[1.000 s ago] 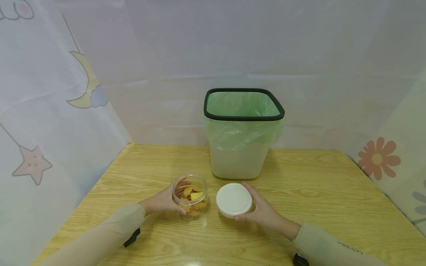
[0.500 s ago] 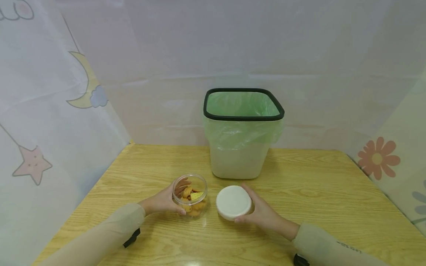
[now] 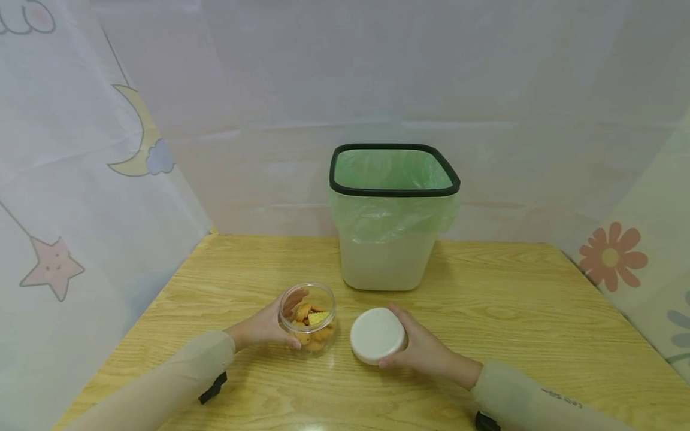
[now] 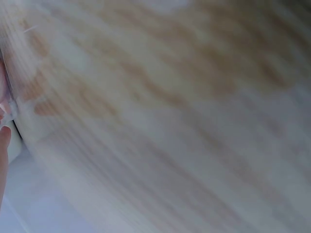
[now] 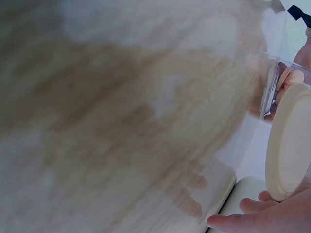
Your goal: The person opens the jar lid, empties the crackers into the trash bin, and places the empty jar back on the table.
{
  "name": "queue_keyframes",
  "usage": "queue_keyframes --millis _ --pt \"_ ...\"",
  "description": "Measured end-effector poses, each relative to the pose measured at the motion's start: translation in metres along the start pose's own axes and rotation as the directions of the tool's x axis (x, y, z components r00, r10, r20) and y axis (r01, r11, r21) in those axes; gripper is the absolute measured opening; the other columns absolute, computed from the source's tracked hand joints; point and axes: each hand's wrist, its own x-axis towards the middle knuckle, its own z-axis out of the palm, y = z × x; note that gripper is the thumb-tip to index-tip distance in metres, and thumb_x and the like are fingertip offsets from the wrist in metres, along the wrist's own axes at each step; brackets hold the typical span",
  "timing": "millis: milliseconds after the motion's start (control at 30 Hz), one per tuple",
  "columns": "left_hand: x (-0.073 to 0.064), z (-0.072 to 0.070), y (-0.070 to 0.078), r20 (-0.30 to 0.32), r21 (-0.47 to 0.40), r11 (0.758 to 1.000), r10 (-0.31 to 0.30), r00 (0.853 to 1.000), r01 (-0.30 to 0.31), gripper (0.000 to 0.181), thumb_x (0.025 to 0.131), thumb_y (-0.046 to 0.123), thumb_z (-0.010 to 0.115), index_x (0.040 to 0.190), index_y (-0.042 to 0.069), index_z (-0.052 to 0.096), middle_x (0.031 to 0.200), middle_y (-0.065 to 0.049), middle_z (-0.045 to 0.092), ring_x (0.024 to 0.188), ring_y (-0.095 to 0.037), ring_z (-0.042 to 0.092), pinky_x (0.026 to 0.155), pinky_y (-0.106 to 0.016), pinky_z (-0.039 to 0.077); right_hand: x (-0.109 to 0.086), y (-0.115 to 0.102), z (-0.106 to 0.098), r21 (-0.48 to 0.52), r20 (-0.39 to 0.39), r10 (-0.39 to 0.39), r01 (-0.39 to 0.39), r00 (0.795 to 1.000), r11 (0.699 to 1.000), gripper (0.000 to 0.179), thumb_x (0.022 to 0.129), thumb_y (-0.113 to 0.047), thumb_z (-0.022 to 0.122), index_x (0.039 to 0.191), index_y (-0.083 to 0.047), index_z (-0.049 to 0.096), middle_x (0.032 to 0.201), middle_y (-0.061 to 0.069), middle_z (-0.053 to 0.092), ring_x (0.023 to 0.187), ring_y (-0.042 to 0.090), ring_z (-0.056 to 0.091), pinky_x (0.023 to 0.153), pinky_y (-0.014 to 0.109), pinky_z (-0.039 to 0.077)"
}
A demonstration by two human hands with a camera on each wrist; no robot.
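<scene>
In the head view my left hand [image 3: 266, 326] grips a clear round jar [image 3: 308, 347] from its left side, thumb in front and fingers behind. The jar is uncovered and holds several orange-brown crackers [image 3: 303, 311] and a yellow piece [image 3: 318, 318]. To its right, my right hand [image 3: 426, 347] holds a round white lid [image 3: 376, 336] by its right edge, top face up. Jar and lid are apart. The right wrist view shows the lid [image 5: 290, 141] edge-on near the right fingers [image 5: 243, 221], with the jar [image 5: 268, 94] beyond.
Behind the hands stands a white bin [image 3: 385, 263] with a black rim and a green liner bag [image 3: 393, 167]. Wood-grain table [image 3: 501, 299] lies on both sides of it. Printed cloth [image 3: 259, 120] hangs at the back and sides.
The right hand has brought the white lid slightly nearer to me and lower, and the lid has tilted a little. My left hand and the jar have stayed put.
</scene>
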Motion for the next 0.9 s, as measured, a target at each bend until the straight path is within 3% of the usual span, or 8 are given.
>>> queue_keyframes --millis 267,467,733,900 --pt "0.0012 -0.0002 -0.001 0.0 -0.037 0.999 0.006 1.0 -0.006 0.107 0.076 0.009 0.084 0.151 -0.004 0.009 0.155 -0.028 0.014 0.141 -0.051 0.013 0.11 -0.063 0.016 -0.0008 -0.0001 -0.0004 -0.057 0.029 -0.015 0.017 0.999 0.998 0.112 0.067 -0.025 0.091 0.146 0.014 0.022 0.146 0.037 0.029 0.134 0.053 0.03 0.105 0.065 0.026" --pt "0.0024 -0.0016 -0.0019 0.003 -0.021 0.999 0.034 0.999 -0.034 0.11 0.075 0.008 0.084 0.152 -0.001 0.007 0.155 -0.029 0.015 0.14 -0.05 0.016 0.11 -0.063 0.017 -0.0005 -0.0001 -0.0009 -0.095 0.061 -0.05 0.055 0.997 0.994 0.112 0.068 -0.027 0.09 0.145 0.017 0.022 0.143 0.037 0.033 0.13 0.053 0.036 0.103 0.065 0.03" --pt "0.0043 0.0003 0.0015 -0.006 -0.021 0.999 0.026 1.0 -0.026 0.109 0.074 0.01 0.086 0.153 0.003 0.012 0.159 -0.023 0.008 0.145 -0.04 0.007 0.113 -0.059 0.013 0.0001 0.0022 -0.0006 -0.171 0.088 -0.081 0.095 0.993 0.981 0.11 0.067 -0.028 0.09 0.142 0.019 0.025 0.14 0.039 0.036 0.128 0.054 0.037 0.103 0.065 0.03" --pt "0.0052 0.0005 0.0018 0.008 -0.061 0.998 0.032 0.999 -0.031 0.108 0.073 0.011 0.086 0.152 0.001 0.014 0.157 -0.025 0.012 0.143 -0.045 0.012 0.112 -0.06 0.014 0.0007 0.0038 0.0004 -0.223 0.116 -0.07 0.094 0.991 0.97 0.11 0.066 -0.029 0.091 0.141 0.02 0.027 0.139 0.04 0.036 0.127 0.054 0.039 0.102 0.064 0.031"
